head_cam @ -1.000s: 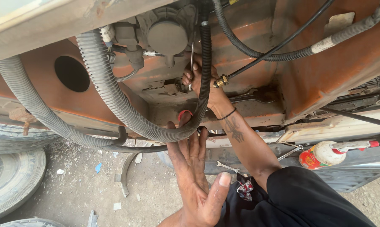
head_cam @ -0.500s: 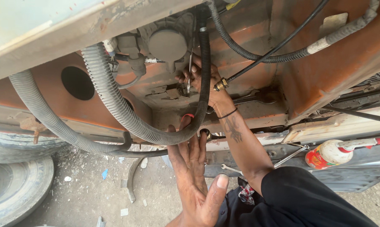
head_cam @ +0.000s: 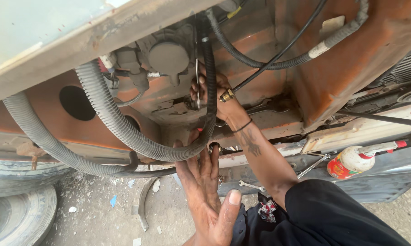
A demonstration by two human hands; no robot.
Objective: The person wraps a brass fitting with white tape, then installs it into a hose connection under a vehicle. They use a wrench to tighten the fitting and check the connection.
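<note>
Where the rusted orange underside of the vehicle (head_cam: 360,68) fills the upper part of the view, both hands work from below among hoses and fittings. The right hand (head_cam: 217,93) is raised to the underside, fingers curled closed around a slim metal tool (head_cam: 197,79) that stands nearly upright, its lower end at a dark fitting beside the fingers. A brass hose fitting (head_cam: 227,95) shows just at the edge of this hand, with a thin black hose (head_cam: 278,57) running up and to the right from it. A dark band sits on the right wrist, and the forearm leads down to a black sleeve (head_cam: 328,214).

The left hand (head_cam: 205,191) is open, palm facing the camera, fingers spread and pointing upward. Its fingertips reach the thick black hose (head_cam: 209,91) where that hose loops under the frame; whether they press on it cannot be told. A small round fitting (head_cam: 214,146) shows just beside the fingertips.

Two grey corrugated hoses (head_cam: 110,118) sweep from the upper left down toward the loop. A round grey valve body (head_cam: 169,59) hangs above them. On the ground lie a wrench (head_cam: 251,186), a curved metal piece (head_cam: 143,205) and a tyre (head_cam: 14,214). A white and red bottle (head_cam: 353,160) rests on the frame rail at right.
</note>
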